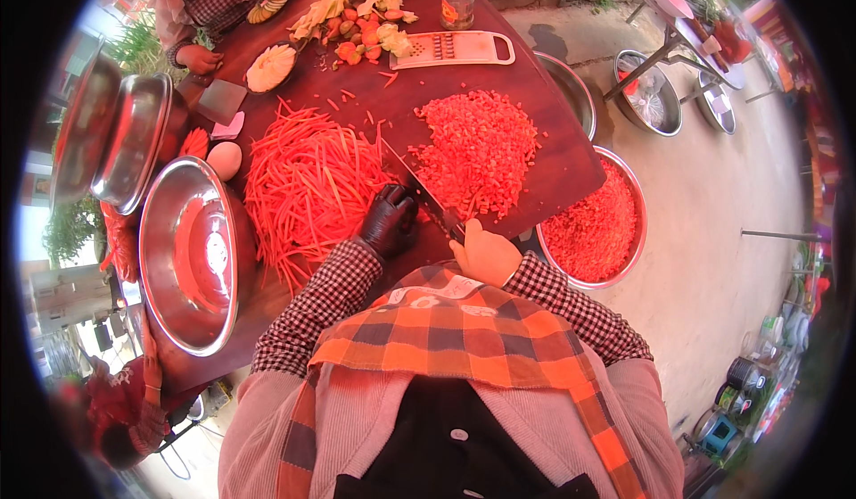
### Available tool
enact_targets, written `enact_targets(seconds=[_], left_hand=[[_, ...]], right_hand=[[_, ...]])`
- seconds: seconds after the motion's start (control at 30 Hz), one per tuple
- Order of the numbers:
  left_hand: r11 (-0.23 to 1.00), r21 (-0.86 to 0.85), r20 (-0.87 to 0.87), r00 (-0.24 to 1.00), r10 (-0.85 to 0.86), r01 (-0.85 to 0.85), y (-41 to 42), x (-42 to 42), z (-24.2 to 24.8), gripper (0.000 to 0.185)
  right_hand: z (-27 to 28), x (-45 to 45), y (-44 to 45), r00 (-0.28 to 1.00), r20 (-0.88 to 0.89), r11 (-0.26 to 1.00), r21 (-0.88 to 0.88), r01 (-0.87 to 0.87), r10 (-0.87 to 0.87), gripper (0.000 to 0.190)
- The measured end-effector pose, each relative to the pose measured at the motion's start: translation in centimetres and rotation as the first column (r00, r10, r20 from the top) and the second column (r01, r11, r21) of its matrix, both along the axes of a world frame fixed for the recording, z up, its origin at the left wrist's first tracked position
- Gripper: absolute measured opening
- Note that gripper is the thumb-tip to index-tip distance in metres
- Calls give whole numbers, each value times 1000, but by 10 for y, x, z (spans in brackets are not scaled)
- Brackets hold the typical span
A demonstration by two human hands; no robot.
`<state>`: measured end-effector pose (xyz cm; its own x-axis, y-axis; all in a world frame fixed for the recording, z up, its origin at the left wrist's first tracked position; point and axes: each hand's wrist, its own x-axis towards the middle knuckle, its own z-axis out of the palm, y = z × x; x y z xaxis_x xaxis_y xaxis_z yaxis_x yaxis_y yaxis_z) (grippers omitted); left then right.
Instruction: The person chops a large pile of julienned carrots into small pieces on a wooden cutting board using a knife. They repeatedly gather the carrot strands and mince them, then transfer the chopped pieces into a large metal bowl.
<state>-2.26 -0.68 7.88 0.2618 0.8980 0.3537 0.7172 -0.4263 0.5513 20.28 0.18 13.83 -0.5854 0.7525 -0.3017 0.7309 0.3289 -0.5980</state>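
My right hand (488, 253) is closed round the handle of a kitchen knife (435, 206). Its blade slants up and left, seen nearly edge-on, between two heaps. On the left lies a tangle of long orange-red carrot strips (314, 184). To the right is a pile of diced carrot (478, 151). In a black glove, my left hand (390, 221) curls its fingers over the right edge of the strips, close beside the blade. What lies under those fingers is mostly hidden, though orange bits show at their edge. Both heaps rest on a dark red-brown tabletop (562, 178).
A steel basin of diced carrot (595, 231) stands below the table's right edge. A wide steel bowl (190, 258) and an egg-shaped object (225, 160) lie left. Farther back are a grater (451, 49), a lidded jar (459, 4) and another person's hand (199, 59).
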Motion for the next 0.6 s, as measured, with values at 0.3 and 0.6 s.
enact_targets(seconds=[0.3, 0.6], left_hand=[[1000, 8, -79, 997, -5, 5, 0, 3, -8, 24], [999, -31, -239, 971, 30, -38, -1, 2, -19, 20]], right_hand=[[-9, -26, 9, 997, -16, 996, -29, 80, -80, 39], [9, 25, 66, 987, 38, 988, 7, 154, -155, 41]])
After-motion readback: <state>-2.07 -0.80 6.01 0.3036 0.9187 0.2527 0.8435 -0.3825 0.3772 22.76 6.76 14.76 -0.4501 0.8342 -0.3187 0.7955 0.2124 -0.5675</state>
